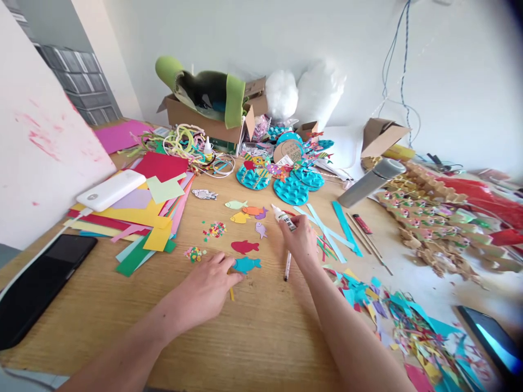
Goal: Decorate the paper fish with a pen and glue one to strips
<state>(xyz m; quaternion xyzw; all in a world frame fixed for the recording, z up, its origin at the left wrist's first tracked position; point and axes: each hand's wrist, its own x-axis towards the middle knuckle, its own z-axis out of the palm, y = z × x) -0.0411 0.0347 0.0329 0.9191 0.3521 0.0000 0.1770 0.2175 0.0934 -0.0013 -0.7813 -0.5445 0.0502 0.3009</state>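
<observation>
My right hand [301, 239] is wrapped round a small white glue bottle [281, 216], its nozzle pointing up and left. Beside that hand lies a pen [287, 267]. My left hand [210, 283] rests on the table with fingers slightly bent and apart, fingertips at the left end of a blue paper fish [247, 265]. Under its thumb a thin yellow strip [232, 294] pokes out. Just beyond is a red paper fish [245, 247]. Farther off lie a lilac fish [261, 230], a yellow fish [240, 218], an orange fish [253, 210] and a pale green fish [236, 204].
Confetti piles [214, 230] lie left of the fish. Coloured paper [163, 163], a white power bank [111, 189] and a phone [47, 283] are at left. Blue egg-carton pieces [291, 189] stand behind. A grey flask [370, 182] and paper scraps [408, 321] are at right.
</observation>
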